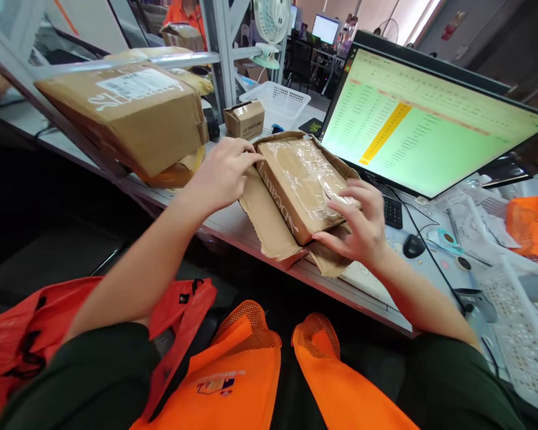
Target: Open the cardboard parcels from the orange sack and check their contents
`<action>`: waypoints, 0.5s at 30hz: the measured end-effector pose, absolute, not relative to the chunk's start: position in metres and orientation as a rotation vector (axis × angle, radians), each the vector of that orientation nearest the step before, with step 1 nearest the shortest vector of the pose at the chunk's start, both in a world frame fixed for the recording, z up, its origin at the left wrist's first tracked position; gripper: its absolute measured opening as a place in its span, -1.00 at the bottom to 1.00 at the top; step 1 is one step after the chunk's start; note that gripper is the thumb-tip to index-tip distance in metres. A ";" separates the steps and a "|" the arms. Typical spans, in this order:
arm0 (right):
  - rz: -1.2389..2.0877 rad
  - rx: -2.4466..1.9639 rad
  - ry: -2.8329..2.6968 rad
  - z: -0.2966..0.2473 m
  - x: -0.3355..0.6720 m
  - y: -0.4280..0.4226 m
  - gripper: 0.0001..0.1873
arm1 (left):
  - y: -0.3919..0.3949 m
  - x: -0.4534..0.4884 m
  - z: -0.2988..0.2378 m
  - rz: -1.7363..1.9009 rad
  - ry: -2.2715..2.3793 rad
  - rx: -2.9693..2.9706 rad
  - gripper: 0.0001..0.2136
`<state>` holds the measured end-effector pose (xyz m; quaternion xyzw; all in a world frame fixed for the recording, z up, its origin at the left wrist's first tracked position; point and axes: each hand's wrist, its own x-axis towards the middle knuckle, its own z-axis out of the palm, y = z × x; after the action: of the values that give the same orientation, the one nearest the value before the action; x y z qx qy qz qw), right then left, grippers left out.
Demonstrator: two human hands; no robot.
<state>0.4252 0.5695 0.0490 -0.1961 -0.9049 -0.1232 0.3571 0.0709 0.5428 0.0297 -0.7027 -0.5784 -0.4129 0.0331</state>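
Note:
In the middle of the head view a brown cardboard box [308,173] lies tilted at the desk edge, crumpled clear tape across its top and "Beauty" lettering along one side. Torn cardboard flaps [269,221] stick out around it toward me. My left hand [226,173] is closed at the box's left edge, thumb and fingers pinching there. My right hand [356,224] grips the near right corner, thumb low at the corner and fingers curled over the taped top. The underside of the box is hidden.
A larger taped carton [134,113] stands at the left by the metal frame [226,60]. Behind are a small "LE PERFUME" box [245,119] and a white basket [278,100]. To the right are a monitor [430,119], a mouse [413,245], cables and white baskets [515,322].

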 end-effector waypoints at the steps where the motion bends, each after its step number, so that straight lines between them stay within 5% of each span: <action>1: -0.325 -0.524 -2.230 0.042 0.429 0.567 -0.42 | 0.550 0.066 0.044 -1.088 -1.796 -2.272 -0.69; 4: -0.250 -0.710 -2.130 0.028 0.438 0.559 -0.46 | 0.580 0.061 0.076 -0.799 -2.112 -2.338 -0.88; 10: 0.037 -1.226 -2.078 0.023 0.447 0.550 -0.34 | 0.613 0.082 0.095 -0.524 -2.473 -2.122 -0.29; 15: 0.245 -1.287 -1.972 0.026 0.450 0.557 -0.05 | 0.600 0.095 0.074 -0.889 -2.524 -1.968 -0.26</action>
<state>0.4498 0.5567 0.0256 -0.5033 -0.7714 0.0959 0.3774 0.0951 0.5996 0.0742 -0.5901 -0.7568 -0.2666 -0.0896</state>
